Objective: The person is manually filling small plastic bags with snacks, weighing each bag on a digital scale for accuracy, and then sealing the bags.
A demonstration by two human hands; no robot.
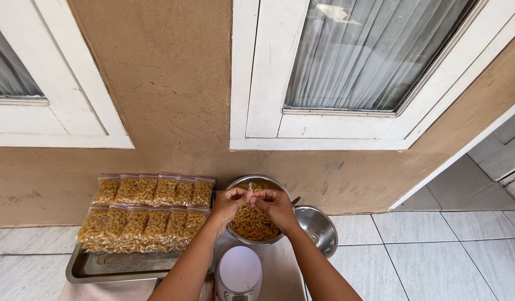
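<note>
- Pinching a small clear bag [249, 194] between them, the left hand [228, 204] and right hand [275, 204] meet over the steel bowl of macaroni [253, 222], fingertips of both closed on the bag's top edge
- The bag sits right at the fingertips, in the narrow space where the two hands come together, above the far rim of the bowl; it is small and partly hidden, so its contents cannot be told
- Its long axis seems to run roughly upright, top edge held, body hanging toward the pasta below; neither hand is nearer, as both grip it, left from the left side and right from the right
- A white kitchen scale [240, 271] stands just beside the near rim of the bowl, between the forearms
- A steel lid [317, 227] lies just right of the bowl, on the tiled floor
- To the left, a metal tray [96, 267] carries two rows of filled macaroni bags [149, 209], the far row close to the wall; the tray's near strip shows bare metal
</note>
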